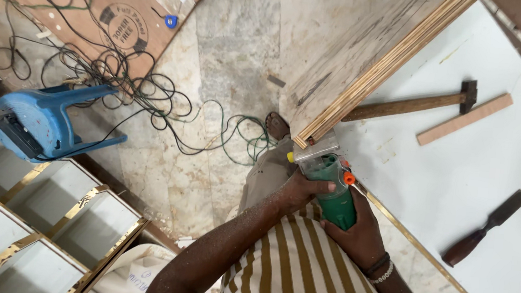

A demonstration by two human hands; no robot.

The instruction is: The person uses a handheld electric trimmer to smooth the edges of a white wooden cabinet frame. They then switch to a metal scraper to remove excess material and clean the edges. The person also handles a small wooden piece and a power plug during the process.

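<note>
My left hand (297, 190) curls over the green power tool (332, 187), thumb on top; my right hand (359, 234) grips its body from below. Its nose seems pressed against the plywood stack (369, 55) edge.

brown-and-white striped shirt (300, 269), beaded wristbands (380, 269)

Green plastic power tool (332, 190), layered plywood edge (367, 80)

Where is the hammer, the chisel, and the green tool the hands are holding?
hammer (410, 105): head view, middle of its wooden handle.
chisel (486, 228): head view, where dark handle meets blade.
green power tool (336, 200): head view, green body between the hands.
</note>
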